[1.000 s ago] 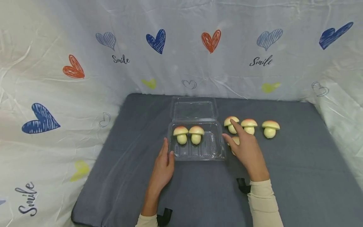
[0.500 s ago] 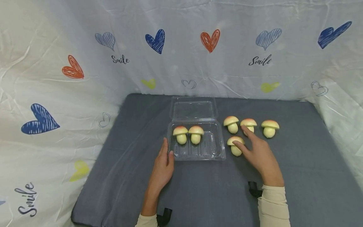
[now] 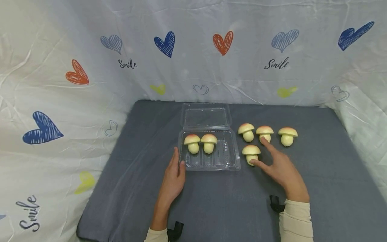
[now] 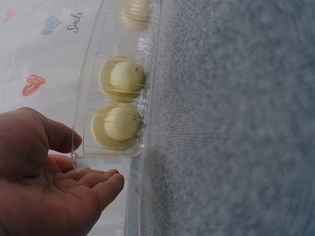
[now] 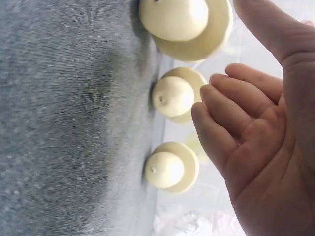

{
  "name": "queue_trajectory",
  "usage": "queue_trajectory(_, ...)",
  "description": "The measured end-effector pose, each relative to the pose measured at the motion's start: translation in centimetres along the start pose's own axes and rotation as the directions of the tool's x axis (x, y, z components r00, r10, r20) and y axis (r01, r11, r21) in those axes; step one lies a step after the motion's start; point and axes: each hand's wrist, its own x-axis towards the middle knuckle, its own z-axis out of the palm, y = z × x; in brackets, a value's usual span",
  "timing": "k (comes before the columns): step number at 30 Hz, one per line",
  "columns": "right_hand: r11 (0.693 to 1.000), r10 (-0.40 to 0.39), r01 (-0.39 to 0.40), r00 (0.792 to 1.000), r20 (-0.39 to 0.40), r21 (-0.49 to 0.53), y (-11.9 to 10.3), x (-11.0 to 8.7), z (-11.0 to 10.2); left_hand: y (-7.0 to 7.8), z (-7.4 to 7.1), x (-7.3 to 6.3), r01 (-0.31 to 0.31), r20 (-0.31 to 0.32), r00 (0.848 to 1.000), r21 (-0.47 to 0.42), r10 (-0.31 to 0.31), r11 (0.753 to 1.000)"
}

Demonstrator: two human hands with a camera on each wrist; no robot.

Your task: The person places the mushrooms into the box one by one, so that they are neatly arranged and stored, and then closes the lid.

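A clear plastic clamshell box [image 3: 227, 158] lies with its lid folded back. Side by side in its left half sit two toy mushrooms [image 3: 192, 144], with pale stems and reddish-yellow caps. My left hand [image 3: 173, 181] rests against the box's front left corner, fingers nearly straight and thumb at the rim [image 4: 76, 160]. My right hand [image 3: 282, 169] hovers right of the box, thumb and fingers spread. Its thumb tip overlaps the stem of the nearest loose mushroom [image 3: 251, 150] in the head view; the right wrist view shows a gap between that mushroom [image 5: 177, 17] and the hand.
Behind the right hand stand three more mushrooms in a row: one left [image 3: 246, 129], one in the middle [image 3: 264, 129], one right [image 3: 288, 135]. The grey cloth-covered table [image 3: 211, 205] ends at a white curtain [image 3: 187, 77] printed with hearts.
My right hand has moved right and toward me from the box's right edge, uncovering the mushrooms there; its thumb has dropped to the nearest one's stem. The left hand stays at the box.
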Motion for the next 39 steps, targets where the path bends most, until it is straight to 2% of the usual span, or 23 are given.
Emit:
queue_trajectory(14,1.000,0.003,-0.003,0.997,0.073,-0.007,0.6,0.3,1.7,-0.1,-0.1,-0.1,0.011,0.011,1.000,-0.005,-0.011,1.000)
queue_trajectory(31,0.999,-0.034,0.034,0.999,0.013,0.016,0.7,0.7,2.5,0.0,-0.2,-0.1,0.020,0.019,1.000,-0.003,-0.020,1.000)
queue_trajectory(39,0.999,-0.027,0.028,0.999,-0.017,0.020,0.4,0.9,2.3,-0.1,-0.2,0.0,0.020,0.022,1.000,-0.007,-0.020,1.000)
